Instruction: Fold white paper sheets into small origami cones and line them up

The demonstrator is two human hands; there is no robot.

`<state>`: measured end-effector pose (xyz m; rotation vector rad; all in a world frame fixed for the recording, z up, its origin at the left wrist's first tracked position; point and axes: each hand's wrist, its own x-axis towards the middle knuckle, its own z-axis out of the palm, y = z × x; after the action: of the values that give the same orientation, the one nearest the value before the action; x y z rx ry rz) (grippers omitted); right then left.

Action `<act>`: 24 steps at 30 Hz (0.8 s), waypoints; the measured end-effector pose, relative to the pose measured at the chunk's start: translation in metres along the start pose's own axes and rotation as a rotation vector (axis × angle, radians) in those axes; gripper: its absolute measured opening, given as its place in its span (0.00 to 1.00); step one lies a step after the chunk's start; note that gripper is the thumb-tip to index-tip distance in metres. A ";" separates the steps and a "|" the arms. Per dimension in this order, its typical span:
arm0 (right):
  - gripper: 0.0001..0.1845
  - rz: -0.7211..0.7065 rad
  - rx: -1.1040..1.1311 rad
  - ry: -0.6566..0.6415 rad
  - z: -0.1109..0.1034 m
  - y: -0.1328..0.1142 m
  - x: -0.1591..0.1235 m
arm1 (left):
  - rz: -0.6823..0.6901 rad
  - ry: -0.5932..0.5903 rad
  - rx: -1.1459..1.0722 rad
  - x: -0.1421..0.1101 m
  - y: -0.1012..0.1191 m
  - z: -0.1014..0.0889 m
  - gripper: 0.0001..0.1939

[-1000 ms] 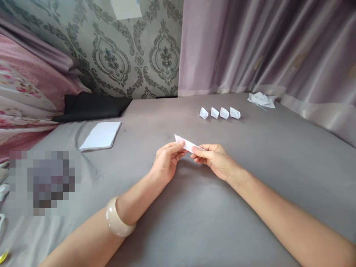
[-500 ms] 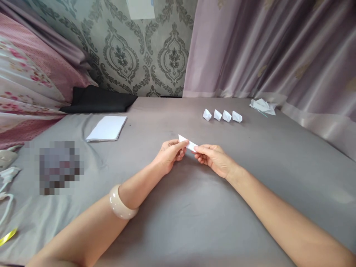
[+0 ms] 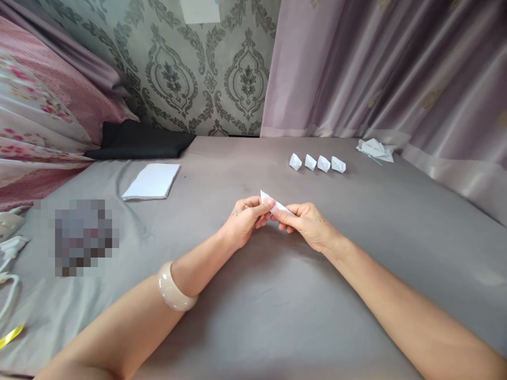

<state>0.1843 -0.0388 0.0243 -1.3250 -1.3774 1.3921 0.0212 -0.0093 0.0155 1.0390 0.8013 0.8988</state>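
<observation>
A small piece of folded white paper [image 3: 266,196] is pinched between both hands above the grey cloth. My left hand [image 3: 246,217] grips its left part, thumb on top. My right hand [image 3: 306,221] grips it toward the right end, its thumb lying along the paper close to the left thumb. The fingers curl underneath and partly hide the paper. Beyond the hands, to the right, several folded white paper shapes [image 3: 324,163] stand in a row.
A stack of white paper [image 3: 152,181] lies at left, in front of a folded black cloth [image 3: 146,141]. Loose white papers [image 3: 375,150] and a thin stick [image 3: 375,160] are at far right. A white cable [image 3: 11,295] and a yellow strip [image 3: 11,335] lie at the left edge.
My hands have come closer together on the folded paper, the thumbs now nearly meeting. The left hand and paper have shifted slightly right.
</observation>
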 end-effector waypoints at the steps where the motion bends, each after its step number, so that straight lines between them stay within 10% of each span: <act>1: 0.21 0.002 -0.005 0.018 0.001 0.000 0.001 | -0.006 0.005 0.000 0.001 -0.001 0.000 0.17; 13: 0.18 0.031 0.052 0.031 0.006 0.006 0.010 | 0.157 0.159 0.060 0.013 -0.010 -0.007 0.19; 24: 0.18 -0.065 0.035 0.156 0.017 0.015 0.012 | 0.062 0.003 -0.032 0.022 -0.013 -0.013 0.22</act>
<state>0.1681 -0.0327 0.0053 -1.3253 -1.2755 1.2378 0.0214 0.0125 -0.0035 1.0392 0.7581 0.9635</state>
